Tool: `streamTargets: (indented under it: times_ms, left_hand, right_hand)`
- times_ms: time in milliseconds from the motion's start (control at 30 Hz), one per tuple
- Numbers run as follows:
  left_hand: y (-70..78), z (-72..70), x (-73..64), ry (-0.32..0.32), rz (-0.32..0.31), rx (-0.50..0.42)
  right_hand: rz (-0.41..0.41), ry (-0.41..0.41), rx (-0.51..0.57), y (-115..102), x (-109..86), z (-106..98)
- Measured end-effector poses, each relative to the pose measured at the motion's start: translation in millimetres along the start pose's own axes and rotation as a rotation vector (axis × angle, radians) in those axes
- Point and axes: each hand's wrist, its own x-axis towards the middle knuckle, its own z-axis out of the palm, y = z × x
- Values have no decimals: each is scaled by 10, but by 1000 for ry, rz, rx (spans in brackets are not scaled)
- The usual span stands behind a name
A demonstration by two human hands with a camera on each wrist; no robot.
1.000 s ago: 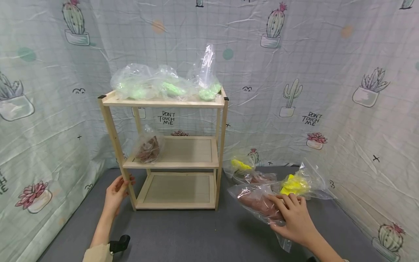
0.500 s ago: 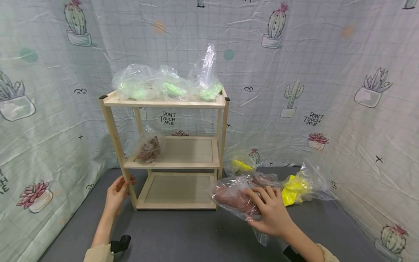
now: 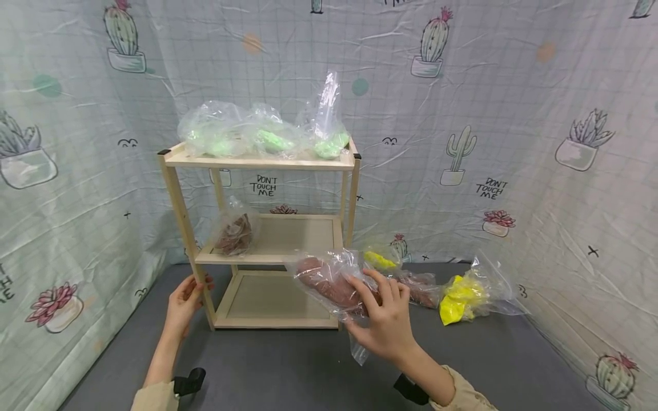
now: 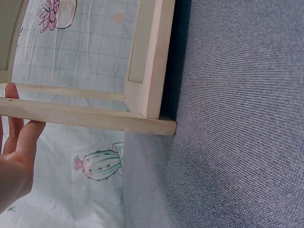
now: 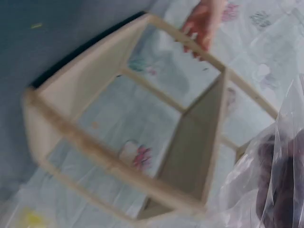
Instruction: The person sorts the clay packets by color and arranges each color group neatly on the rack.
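My right hand [image 3: 385, 319] grips a clear zip bag [image 3: 325, 282] with a smooth reddish-brown lump inside. In the head view the bag overlaps the right front post and lower tier of a three-tier wooden shelf [image 3: 272, 259]. At the right edge of the right wrist view the same bag [image 5: 280, 185] shows, blurred. My left hand [image 3: 183, 305] holds the shelf's left front post low down; in the left wrist view its thumb and fingers lie on either side of that post [image 4: 85, 116]. A bag of brown pieces [image 3: 235, 233] sits at the left of the middle tier.
Bags with pale green contents [image 3: 329, 145] line the top tier. On the grey table [image 3: 288, 371], right of the shelf, lie another brown bag [image 3: 420, 288], a bright yellow bag [image 3: 462, 299] and a farther yellow bag [image 3: 379, 260]. Patterned cloth [image 3: 401, 171] hangs behind and at the sides.
My right hand has carried the reddish-brown bag leftward and up, from beside the yellow bag to the front of the shelf's right post. The left hand stays on the left post.
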Motion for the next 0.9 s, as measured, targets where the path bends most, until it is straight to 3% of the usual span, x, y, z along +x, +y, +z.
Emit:
streamTargets:
  times_ms: [267,633,900]
  left_hand:
    - [1,15,-6,-1,-14,-3]
    - [22,13,-7,-2,-17,-12]
    - [39,26,-12,1,-8,-15]
  right_hand:
    - [73,154,-91,-259,333,269]
    - [215,62,-264,-474,657,632]
    - [239,-27,-341,-555,824,817]
